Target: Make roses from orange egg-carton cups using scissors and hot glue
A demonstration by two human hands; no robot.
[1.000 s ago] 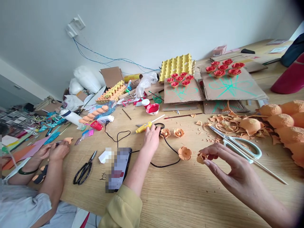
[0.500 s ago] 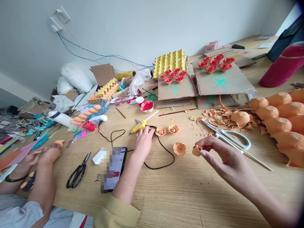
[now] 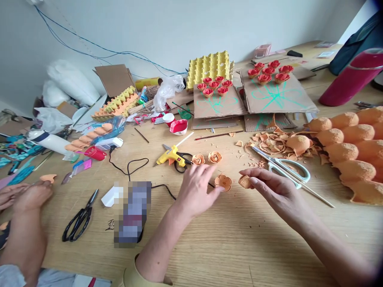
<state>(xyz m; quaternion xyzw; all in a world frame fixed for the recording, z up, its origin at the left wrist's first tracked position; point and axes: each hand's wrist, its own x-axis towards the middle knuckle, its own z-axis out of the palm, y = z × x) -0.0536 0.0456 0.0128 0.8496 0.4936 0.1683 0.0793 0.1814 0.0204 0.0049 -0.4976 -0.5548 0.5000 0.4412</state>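
Observation:
My right hand [image 3: 273, 191] pinches a small orange egg-carton flower piece [image 3: 244, 181] between thumb and fingertips, its base tilted toward me. My left hand [image 3: 197, 191] is open and holds nothing, its thumb close to a flat-petalled carton flower [image 3: 223, 182] on the table. Two rolled carton flowers, a left one [image 3: 198, 160] and a right one [image 3: 214, 157], lie beyond its fingertips. Left of those flowers is a yellow hot glue gun [image 3: 172, 156] with a white glue stick, resting by black-handled scissors [image 3: 180, 169].
Pale-handled scissors [image 3: 289, 167] and a wooden stick [image 3: 317, 195] lie right, near carton scraps [image 3: 266, 143] and an orange egg tray [image 3: 363, 171]. Cardboard with red flowers [image 3: 278, 93] stands behind. A phone [image 3: 133, 211] and black scissors [image 3: 79, 219] lie left, beside another person's hands [image 3: 31, 195].
My left hand has left the glue gun area and moved right, toward the flat-petalled flower. My right hand has turned the flower piece so its base shows. The view has shifted right.

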